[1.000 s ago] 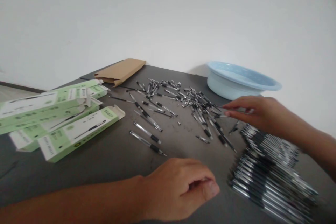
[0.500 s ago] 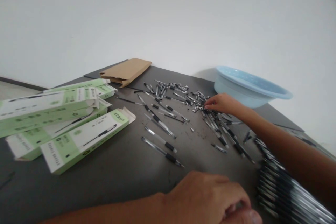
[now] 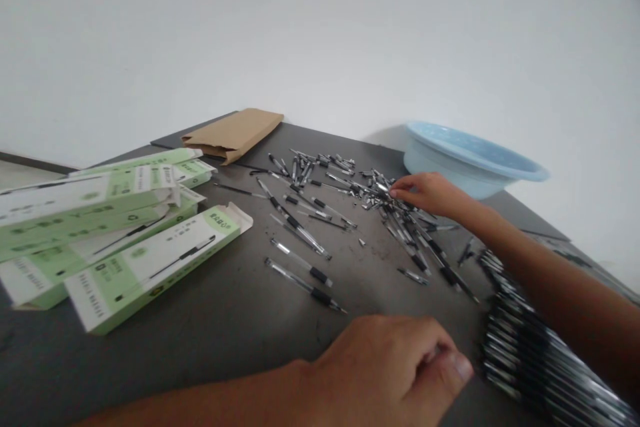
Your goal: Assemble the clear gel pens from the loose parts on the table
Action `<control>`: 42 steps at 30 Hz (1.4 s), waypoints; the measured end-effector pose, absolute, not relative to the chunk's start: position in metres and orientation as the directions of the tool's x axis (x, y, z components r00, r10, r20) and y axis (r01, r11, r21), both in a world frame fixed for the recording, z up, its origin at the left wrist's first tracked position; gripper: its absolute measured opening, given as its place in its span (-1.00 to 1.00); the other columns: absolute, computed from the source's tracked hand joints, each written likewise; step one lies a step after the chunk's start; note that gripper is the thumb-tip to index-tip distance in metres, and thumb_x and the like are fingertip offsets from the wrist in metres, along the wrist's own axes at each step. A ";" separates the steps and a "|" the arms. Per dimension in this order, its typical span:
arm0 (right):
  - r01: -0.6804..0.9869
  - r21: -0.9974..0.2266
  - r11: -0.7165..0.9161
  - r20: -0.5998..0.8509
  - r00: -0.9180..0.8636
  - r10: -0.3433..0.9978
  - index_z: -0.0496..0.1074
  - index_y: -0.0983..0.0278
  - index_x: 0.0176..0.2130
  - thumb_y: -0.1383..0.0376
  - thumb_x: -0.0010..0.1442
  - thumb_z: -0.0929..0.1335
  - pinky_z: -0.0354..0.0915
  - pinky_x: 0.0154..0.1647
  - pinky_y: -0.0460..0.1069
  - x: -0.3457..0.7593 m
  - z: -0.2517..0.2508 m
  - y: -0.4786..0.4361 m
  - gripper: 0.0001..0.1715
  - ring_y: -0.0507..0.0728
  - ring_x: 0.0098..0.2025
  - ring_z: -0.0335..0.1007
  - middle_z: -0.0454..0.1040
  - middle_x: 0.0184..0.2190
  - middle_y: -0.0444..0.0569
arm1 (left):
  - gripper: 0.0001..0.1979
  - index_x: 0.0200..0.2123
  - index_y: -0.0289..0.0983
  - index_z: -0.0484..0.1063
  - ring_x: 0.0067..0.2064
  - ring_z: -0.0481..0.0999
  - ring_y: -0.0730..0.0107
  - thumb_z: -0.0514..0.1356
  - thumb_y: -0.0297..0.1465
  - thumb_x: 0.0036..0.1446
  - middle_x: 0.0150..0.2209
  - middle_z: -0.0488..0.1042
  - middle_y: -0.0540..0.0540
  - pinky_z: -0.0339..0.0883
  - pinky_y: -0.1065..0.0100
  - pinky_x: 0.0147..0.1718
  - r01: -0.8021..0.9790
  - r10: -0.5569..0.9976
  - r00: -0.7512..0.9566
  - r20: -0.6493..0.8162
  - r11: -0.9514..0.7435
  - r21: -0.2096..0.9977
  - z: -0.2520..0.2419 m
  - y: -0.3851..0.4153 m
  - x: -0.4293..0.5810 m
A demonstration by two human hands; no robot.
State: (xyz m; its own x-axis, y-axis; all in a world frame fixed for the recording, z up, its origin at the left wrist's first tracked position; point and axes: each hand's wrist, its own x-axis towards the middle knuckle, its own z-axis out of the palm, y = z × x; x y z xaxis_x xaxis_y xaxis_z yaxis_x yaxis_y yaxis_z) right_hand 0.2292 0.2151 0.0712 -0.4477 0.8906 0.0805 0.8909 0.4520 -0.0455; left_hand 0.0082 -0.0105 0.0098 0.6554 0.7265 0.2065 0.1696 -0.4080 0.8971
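Observation:
My right hand (image 3: 433, 195) reaches over the heap of pen parts at the far middle of the table. Its thumb and fingers pinch together at a small, shiny, clear pen cap (image 3: 383, 188). Below and around it lie loose caps, tips and clear pen barrels (image 3: 406, 240) with black grips. Nearer, my left hand (image 3: 395, 367) hovers low over the table, fingers curled in against the thumb; whatever is inside them is hidden. Two separate pens (image 3: 303, 283) lie beyond it. By my right forearm rests a thick stack of pens (image 3: 540, 353) in rows.
Green and white pen boxes (image 3: 160, 260) are piled on the left. A flat brown paper bag (image 3: 240, 133) lies at the back. The light blue basin (image 3: 450, 163) stands at the back right near the white wall. Thin refills and pens are scattered mid-table.
My right hand has lifted slightly from the heap, with a shiny cap now showing at its fingertips. The left hand has turned a little, its thumb more visible. The view has shifted slightly.

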 end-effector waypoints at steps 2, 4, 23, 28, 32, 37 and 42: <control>0.884 -0.101 0.457 0.153 -0.440 0.885 0.64 0.13 -0.04 0.03 0.41 0.33 0.41 -0.15 0.04 0.232 0.081 0.198 -0.64 0.21 -0.20 0.62 0.71 -0.18 -0.04 | -0.58 -0.18 -0.24 0.53 -0.27 0.61 0.30 0.00 -0.12 0.52 -0.32 0.61 -0.09 0.32 0.34 -0.31 0.143 0.779 0.610 0.146 -0.290 0.946 0.010 -0.011 0.010; 0.865 -0.166 0.473 0.191 -0.442 0.876 0.60 0.12 0.01 -0.04 0.42 0.29 0.40 -0.21 0.01 0.235 0.091 0.174 -0.57 0.17 -0.24 0.61 0.71 -0.18 -0.07 | -0.52 -0.22 -0.24 0.49 -0.38 0.54 0.37 -0.06 -0.06 0.53 -0.43 0.52 -0.04 0.30 0.36 -0.37 0.066 0.821 0.565 0.075 -0.136 0.988 0.008 -0.010 0.012; 0.541 -0.540 0.645 -0.073 -0.794 0.604 0.59 -0.16 -0.11 0.10 0.33 0.45 0.52 -0.18 0.06 0.251 0.105 0.014 -0.88 0.15 -0.17 0.62 0.69 -0.25 -0.25 | -0.53 -0.27 -0.35 0.56 -0.48 0.52 0.49 0.14 -0.05 0.41 -0.38 0.61 -0.13 0.26 0.51 -0.52 0.025 0.697 0.712 -0.090 0.102 0.994 0.009 -0.012 0.014; 0.545 -0.539 0.643 -0.096 -0.797 0.596 0.61 -0.20 -0.02 0.06 0.24 0.54 0.51 -0.12 0.06 0.257 0.110 0.017 -0.71 0.16 -0.11 0.61 0.70 -0.20 -0.24 | -0.68 -0.21 -0.33 0.62 -0.46 0.57 0.46 0.20 -0.20 0.40 -0.34 0.68 -0.12 0.34 0.50 -0.48 0.079 0.706 0.705 -0.067 0.015 0.997 0.007 -0.013 0.015; 0.614 -0.478 0.628 0.009 -0.712 0.702 0.61 -0.22 0.08 -0.08 0.18 0.54 0.52 -0.03 0.03 0.291 0.127 0.036 -0.54 0.19 0.01 0.62 0.69 -0.01 -0.16 | -0.67 -0.15 -0.31 0.58 -0.46 0.61 0.43 0.19 -0.17 0.42 -0.31 0.71 -0.14 0.34 0.49 -0.49 0.072 0.716 0.696 -0.056 0.007 0.997 0.009 -0.012 0.015; 0.894 -0.326 0.308 0.125 -0.282 0.951 0.71 -0.01 -0.09 -0.21 0.27 0.41 0.48 -0.06 0.04 0.347 0.124 0.077 -0.53 0.21 -0.11 0.65 0.73 -0.15 -0.06 | -0.67 -0.09 -0.30 0.52 -0.46 0.61 0.45 0.19 -0.14 0.42 -0.28 0.71 -0.15 0.34 0.50 -0.50 0.028 0.724 0.688 -0.040 0.028 0.999 0.010 -0.011 0.015; 0.969 -0.182 0.167 0.128 -0.145 0.981 0.72 0.09 -0.05 -0.04 0.26 0.47 0.40 -0.21 0.09 0.375 0.102 0.105 -0.61 0.19 -0.29 0.57 0.73 -0.21 0.05 | -0.70 -0.08 -0.29 0.49 -0.41 0.66 0.39 0.22 -0.14 0.40 -0.26 0.71 -0.16 0.42 0.44 -0.43 0.029 0.708 0.705 -0.038 0.025 0.999 0.006 -0.013 0.015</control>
State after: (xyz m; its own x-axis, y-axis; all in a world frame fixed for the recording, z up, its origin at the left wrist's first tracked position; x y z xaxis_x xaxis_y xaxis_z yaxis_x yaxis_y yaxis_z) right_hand 0.3746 0.1047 0.1015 -0.1448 0.9811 0.1284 0.9691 0.1668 -0.1815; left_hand 0.0150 -0.0130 0.0056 0.7047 0.7085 -0.0385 0.0290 0.0255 0.9993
